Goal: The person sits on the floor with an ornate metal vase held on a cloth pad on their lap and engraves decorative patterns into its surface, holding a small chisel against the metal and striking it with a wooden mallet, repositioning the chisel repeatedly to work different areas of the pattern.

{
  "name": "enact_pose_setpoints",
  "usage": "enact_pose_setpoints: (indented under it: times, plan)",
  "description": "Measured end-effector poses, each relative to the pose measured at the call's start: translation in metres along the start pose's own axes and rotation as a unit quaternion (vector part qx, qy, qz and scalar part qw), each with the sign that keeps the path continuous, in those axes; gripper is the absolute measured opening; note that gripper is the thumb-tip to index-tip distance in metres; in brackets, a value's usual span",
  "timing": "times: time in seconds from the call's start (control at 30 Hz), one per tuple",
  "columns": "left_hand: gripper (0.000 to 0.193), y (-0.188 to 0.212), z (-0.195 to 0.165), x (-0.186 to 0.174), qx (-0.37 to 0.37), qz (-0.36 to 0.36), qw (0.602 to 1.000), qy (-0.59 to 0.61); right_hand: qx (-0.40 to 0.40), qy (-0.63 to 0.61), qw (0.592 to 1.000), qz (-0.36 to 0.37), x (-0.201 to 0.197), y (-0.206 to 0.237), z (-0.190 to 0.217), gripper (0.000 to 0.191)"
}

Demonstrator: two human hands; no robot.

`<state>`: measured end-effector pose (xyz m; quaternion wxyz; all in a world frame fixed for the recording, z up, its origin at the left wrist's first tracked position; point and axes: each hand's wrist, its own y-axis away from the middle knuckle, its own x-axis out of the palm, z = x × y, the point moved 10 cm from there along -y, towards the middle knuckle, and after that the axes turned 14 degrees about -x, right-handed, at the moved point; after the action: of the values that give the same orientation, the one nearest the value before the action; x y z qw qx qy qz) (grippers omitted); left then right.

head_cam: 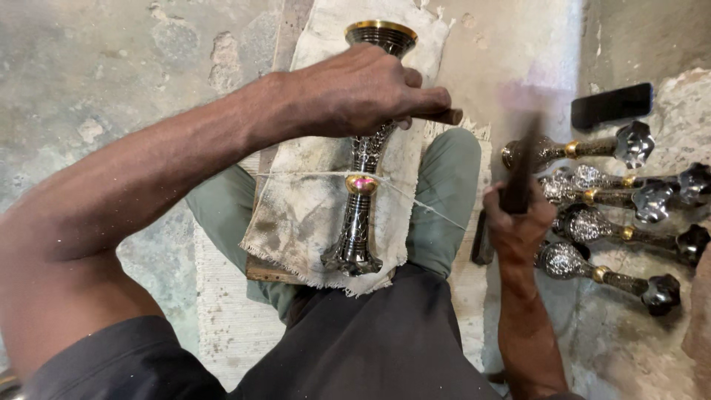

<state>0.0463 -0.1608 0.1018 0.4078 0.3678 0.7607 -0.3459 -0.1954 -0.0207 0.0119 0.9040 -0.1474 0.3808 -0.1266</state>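
Observation:
An ornate metal vase (359,215) with a gold rim and gold band lies lengthwise on a dirty white cloth (300,207) over a wooden board on my lap. A thin string crosses it at the gold band. My left hand (363,92) rests on the vase's upper stem and grips a short wooden-handled tool (442,116) against it. My right hand (518,222) is raised to the right of the vase, closed on the dark handle of a hammer (522,167), which is blurred.
Several similar silver-and-gold vases (600,196) lie side by side on the floor at the right. A black phone-like slab (612,105) lies beyond them. A small dark block (481,238) sits beside my right knee. Rough concrete floor (111,74) surrounds me.

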Motion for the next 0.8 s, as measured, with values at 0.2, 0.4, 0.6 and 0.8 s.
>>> enact_pose_setpoints:
  times: [0.2,0.4,0.6,0.8]
  plan:
    - [0.039,-0.003,-0.006,0.009,-0.006,-0.01,1.0,0.003,-0.007,-0.004,1.0,-0.008,-0.001,0.016,-0.005,0.016]
    - [0.038,-0.002,-0.012,0.019,-0.009,-0.01,1.0,-0.015,-0.024,0.003,1.0,-0.004,-0.002,0.037,-0.019,0.012]
    - [0.034,-0.006,-0.012,0.037,-0.041,0.017,0.999,-0.012,-0.021,0.04,0.999,-0.011,-0.008,0.047,-0.023,0.014]
    - [0.037,-0.002,-0.016,0.027,-0.018,-0.045,0.999,0.022,0.019,-0.04,0.999,0.005,-0.006,0.046,-0.021,0.019]
